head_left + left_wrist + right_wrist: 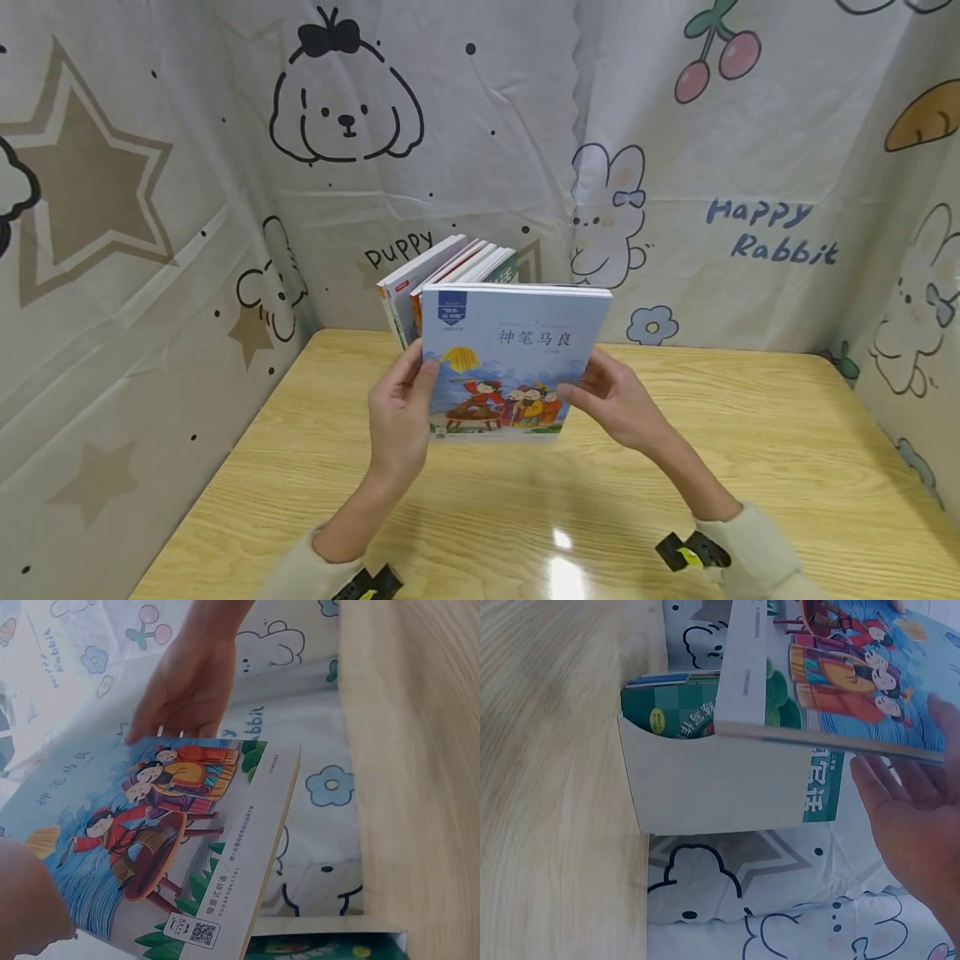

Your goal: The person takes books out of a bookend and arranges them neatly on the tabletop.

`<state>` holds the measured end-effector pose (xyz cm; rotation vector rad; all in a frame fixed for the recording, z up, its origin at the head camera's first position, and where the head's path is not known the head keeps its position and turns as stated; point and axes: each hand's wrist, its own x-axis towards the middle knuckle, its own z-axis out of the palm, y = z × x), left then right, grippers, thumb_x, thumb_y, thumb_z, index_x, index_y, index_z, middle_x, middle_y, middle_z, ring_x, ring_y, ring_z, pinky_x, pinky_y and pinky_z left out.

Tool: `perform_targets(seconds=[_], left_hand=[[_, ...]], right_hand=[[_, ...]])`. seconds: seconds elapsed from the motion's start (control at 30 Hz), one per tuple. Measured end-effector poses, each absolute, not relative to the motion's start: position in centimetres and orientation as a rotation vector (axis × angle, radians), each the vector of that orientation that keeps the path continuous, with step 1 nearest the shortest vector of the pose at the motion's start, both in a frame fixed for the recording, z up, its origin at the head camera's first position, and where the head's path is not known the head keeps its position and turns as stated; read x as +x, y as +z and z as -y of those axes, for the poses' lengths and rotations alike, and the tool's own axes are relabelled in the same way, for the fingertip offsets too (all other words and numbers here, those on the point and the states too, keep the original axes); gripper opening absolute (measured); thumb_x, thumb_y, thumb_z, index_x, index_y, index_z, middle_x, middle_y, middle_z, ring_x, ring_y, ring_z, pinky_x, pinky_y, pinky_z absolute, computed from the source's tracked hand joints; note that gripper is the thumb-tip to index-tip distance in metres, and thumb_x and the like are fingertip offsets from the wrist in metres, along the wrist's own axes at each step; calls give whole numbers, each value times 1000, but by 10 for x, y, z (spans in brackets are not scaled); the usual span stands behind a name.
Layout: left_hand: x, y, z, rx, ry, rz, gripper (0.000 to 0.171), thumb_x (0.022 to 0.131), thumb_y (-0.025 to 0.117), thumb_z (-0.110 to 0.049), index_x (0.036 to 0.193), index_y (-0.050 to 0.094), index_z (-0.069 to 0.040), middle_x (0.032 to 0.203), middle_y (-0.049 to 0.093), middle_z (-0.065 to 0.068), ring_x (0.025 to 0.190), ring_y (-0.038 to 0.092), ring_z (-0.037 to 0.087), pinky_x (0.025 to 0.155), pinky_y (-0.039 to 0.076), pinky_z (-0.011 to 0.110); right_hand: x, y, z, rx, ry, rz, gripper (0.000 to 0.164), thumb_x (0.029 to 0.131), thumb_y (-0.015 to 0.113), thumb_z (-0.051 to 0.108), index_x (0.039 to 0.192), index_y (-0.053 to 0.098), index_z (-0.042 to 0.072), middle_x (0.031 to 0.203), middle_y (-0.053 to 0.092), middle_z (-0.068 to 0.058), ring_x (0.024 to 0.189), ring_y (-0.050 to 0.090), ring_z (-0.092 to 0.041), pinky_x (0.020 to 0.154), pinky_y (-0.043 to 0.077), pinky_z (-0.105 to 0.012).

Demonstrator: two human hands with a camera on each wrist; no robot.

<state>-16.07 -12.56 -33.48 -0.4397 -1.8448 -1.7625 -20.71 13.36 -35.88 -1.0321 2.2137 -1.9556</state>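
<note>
A picture book (517,358) with a blue illustrated cover is held up over the table, its front toward the head camera. My left hand (401,412) grips its left edge, thumb on the cover. At the opposite edge my right hand (618,400) holds it, thumb on the front and fingers behind. The left wrist view shows the same book (150,847) tilted, with figures around a round table on its cover. Behind it stand several upright books (450,262), partly hidden. In the right wrist view a white book holder (712,780) contains books with green covers (671,709).
A light wood table (750,433) spreads beneath the hands. Behind and beside it hangs a pale curtain (480,125) printed with cartoon animals and stars. The book holder stands toward the table's back edge, behind the held book.
</note>
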Motion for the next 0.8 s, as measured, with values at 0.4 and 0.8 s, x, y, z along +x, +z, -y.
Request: perform_targets(seconds=[0.4,0.8], left_hand=[[-165,-339,114,-464,-1762,1940,36,93,52,-4,127,49,7,84,55,19,67,43,12,60,40,18],[-166,-333,119,-519,-1672,2062,31,90,55,0,120,55,9,99,63,20,82,59,21,69,49,21]], right_hand=[[-211,-368,-143,-952,-2112,-2278,27,90,59,6,116,59,-2,100,67,-15,86,65,-28,73,53,-37],[-210,-377,-150,-865,-2060,-2341,35,94,53,12,128,51,3,110,63,-16,93,63,-24,75,53,-35]])
